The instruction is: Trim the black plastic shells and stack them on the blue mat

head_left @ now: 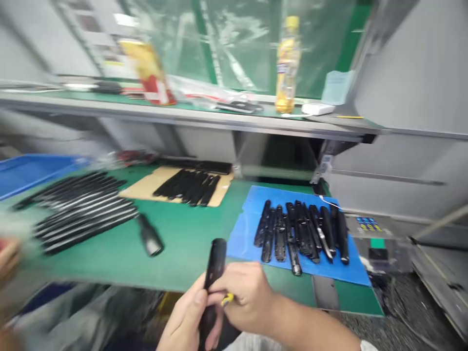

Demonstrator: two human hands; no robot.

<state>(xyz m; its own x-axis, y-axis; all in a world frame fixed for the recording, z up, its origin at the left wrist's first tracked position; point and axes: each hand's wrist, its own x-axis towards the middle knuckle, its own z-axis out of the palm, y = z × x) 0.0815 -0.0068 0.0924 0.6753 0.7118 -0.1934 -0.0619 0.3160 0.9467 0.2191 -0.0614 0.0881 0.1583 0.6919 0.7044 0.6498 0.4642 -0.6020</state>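
Observation:
In the head view my left hand (186, 314) is closed around a long black plastic piece (216, 258), which stands tilted up at the table's front edge. My right hand (248, 292) presses against the same piece with fingers curled. From its fist pokes a thin tool with a yellow end (227, 299); the rest of it is hidden, so its kind is unclear. Right of my hands, several similar black pieces (303, 229) lie on a blue mat (239, 239). A dark tool with a wide round end (149, 236) rests on the green table (183, 263).
Long black strips (87, 209) lie in rows at left, near a blue tray (36, 170). More black pieces (190, 185) lie on cardboard (142, 187). A shelf (204, 114) above carries a yellow bottle (287, 68). Another person's hand (9, 256) shows blurred at far left.

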